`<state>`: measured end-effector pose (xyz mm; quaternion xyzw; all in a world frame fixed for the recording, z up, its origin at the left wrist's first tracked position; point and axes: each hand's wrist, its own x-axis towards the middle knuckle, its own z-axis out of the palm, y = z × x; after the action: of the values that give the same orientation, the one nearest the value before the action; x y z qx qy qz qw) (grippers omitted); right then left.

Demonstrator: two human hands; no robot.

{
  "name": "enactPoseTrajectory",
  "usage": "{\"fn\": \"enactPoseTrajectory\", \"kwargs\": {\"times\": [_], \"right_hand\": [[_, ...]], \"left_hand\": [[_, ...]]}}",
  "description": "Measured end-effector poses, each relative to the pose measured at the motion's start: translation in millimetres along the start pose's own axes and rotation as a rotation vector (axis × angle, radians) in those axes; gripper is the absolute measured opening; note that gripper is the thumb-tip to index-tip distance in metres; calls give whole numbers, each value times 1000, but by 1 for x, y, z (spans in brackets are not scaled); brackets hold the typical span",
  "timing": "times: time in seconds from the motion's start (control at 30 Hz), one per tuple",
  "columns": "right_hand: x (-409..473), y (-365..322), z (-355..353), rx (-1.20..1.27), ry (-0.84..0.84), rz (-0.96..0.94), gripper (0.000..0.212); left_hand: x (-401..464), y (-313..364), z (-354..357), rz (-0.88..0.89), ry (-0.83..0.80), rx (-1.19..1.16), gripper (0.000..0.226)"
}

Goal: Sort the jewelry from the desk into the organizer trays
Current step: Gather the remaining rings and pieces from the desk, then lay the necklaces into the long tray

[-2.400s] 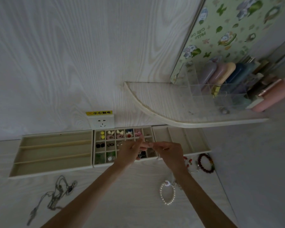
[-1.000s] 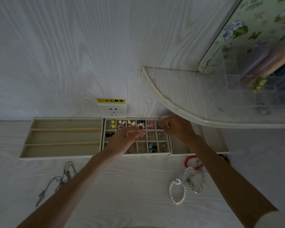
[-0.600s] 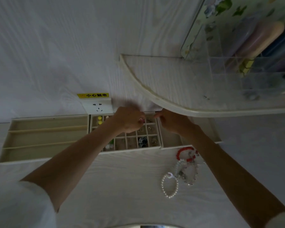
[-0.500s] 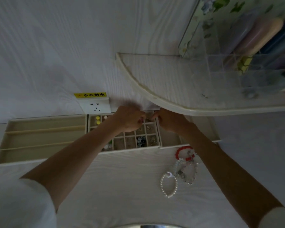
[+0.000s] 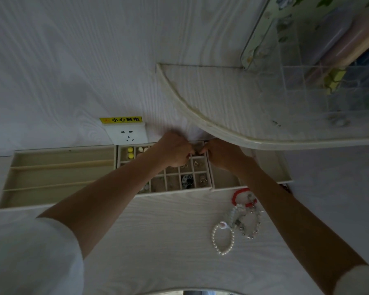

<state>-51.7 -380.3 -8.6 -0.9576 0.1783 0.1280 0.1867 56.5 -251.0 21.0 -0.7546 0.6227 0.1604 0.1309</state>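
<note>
Both hands meet over the far right compartments of the cream gridded organizer tray (image 5: pixel 177 189), which sits against the far edge of the pale wood-grain table (image 5: pixel 168 231). The left hand (image 5: pixel 174 149) is curled, fingertips down at the divider; the right hand (image 5: pixel 221 153) is curled too, its fingertips almost touching the left's. Something small seems to be pinched between them, but it is too tiny and too dark to make out, so what either hand actually holds cannot be told.

The main risk is a small piece slipping as it passes between fingertips: it could land in the wrong cell, already filled with other small items, or bounce into the plain cream tray (image 5: pixel 224 179) just to the right. The left forearm lies across the grid's near cells, so a careless pull-back could nudge the tray or disturb pieces already sorted. The curved white shelf (image 5: pixel 222 128) hangs close above the right hand and darkens the spot.

Still unsorted near the table's right side lie a white pearl bracelet (image 5: pixel 222 239), a red beaded bracelet (image 5: pixel 240 192) and a tangle of silvery beaded bracelets (image 5: pixel 246 222), touching one another; lifting one could drag the others. The long-slotted cream tray (image 5: pixel 55 177) on the left looks bare.
</note>
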Motion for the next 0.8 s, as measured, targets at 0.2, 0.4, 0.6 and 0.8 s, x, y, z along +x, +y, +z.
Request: {"fn": "enactPoseTrajectory", "kwargs": {"times": [0.2, 0.4, 0.6, 0.8], "right_hand": [[2, 1, 2, 44, -16, 16, 30], [-1, -2, -2, 45, 24, -6, 28], [-42, 0, -30, 194, 0, 41, 29], [-92, -19, -29, 362, -72, 81, 29]], "left_hand": [[2, 2, -4, 3, -44, 38, 29], [3, 3, -4, 1, -53, 44, 31], [-31, -3, -20, -111, 78, -295, 31], [-98, -17, -14, -241, 87, -500, 32]]}}
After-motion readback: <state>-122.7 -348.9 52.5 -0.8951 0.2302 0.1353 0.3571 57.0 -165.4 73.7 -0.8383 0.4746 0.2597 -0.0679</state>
